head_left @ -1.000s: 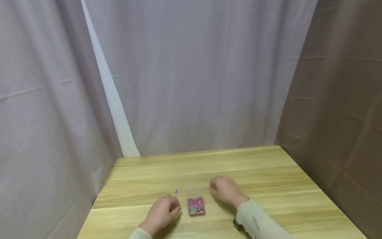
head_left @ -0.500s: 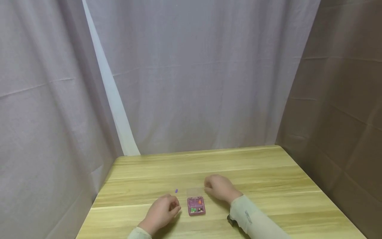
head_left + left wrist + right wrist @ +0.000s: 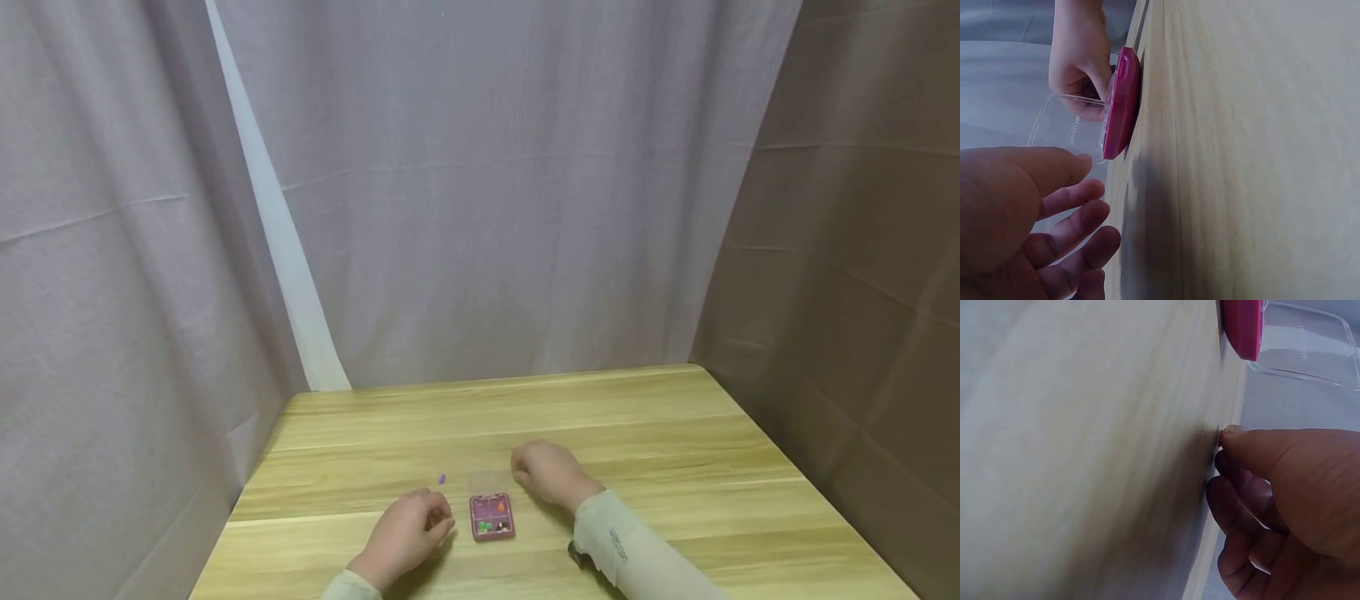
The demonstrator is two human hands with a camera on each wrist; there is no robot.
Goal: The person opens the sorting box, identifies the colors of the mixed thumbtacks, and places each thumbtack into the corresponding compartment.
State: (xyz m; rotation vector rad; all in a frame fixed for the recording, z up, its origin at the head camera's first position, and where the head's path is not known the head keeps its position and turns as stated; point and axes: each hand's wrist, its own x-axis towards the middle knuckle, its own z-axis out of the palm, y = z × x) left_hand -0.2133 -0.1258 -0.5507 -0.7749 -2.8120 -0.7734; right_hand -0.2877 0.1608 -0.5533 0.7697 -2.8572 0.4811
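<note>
A small magenta pill box [image 3: 492, 535] lies on the table between the hands, its clear lid [image 3: 1310, 340] swung up and back. Its compartments hold green pieces [image 3: 484, 527], an orange piece [image 3: 502, 506] and dark-and-white pieces [image 3: 503, 527]. Left of the box, my left hand [image 3: 407, 533] hovers with loosely bent fingers and nothing in them. Beyond the box's right far corner, my right hand [image 3: 551, 473] has its thumb and fingertips [image 3: 1227, 434] down at the tabletop, close together. I cannot tell whether they pinch anything. A purple capsule-like piece [image 3: 442, 479] lies beyond the left hand.
The wood-grain table [image 3: 637, 417] reaches back to a grey curtain [image 3: 495, 250]. Another curtain [image 3: 112, 292] hangs along the left side, and a brownish one [image 3: 847, 292] along the right.
My right hand has shifted left toward the lid, and the small yellow speck seen by its fingertips a second ago is now hidden. The left hand and pill box stay put.
</note>
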